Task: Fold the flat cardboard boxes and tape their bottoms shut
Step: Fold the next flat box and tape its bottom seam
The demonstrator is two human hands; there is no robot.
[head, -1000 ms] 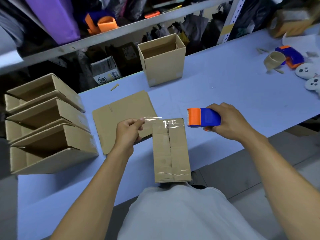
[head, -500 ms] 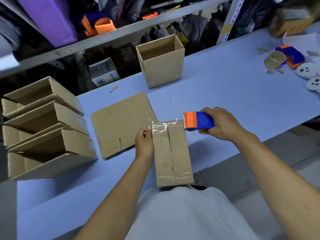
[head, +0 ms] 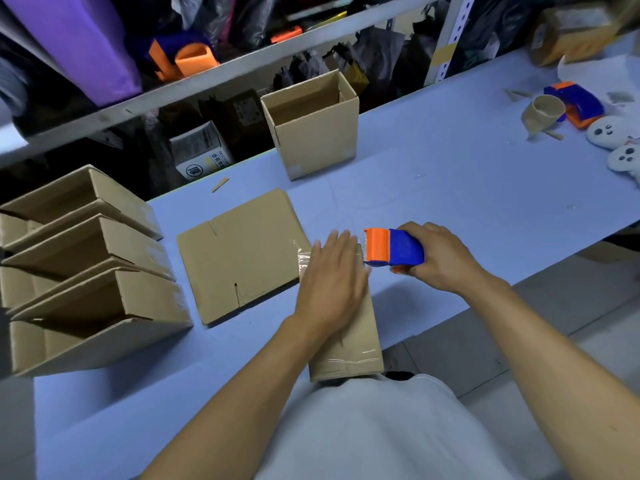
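At the near edge of the surface (head: 450, 188) the folded box (head: 360, 327) now lies under the left hand (head: 330, 284), flattened to smooth the tape strip it pinched moments ago, while the right hand (head: 440, 258) grips the dispenser (head: 394, 251) at the box's far corner, so this bottom looks nearly sealed.

A flat sheet (head: 242, 258) lies left of the taped box (head: 353, 348); an open box (head: 313, 133) stands behind; folded boxes (head: 86, 271) sit far left.

A pale blue desk (head: 450, 188) carries a flat cardboard sheet (head: 239, 258) at centre; an upright open box (head: 313, 133) at twelve o'clock; stacked folded boxes (head: 86, 268) at nine o'clock; a second tape dispenser (head: 576, 103) at two o'clock.
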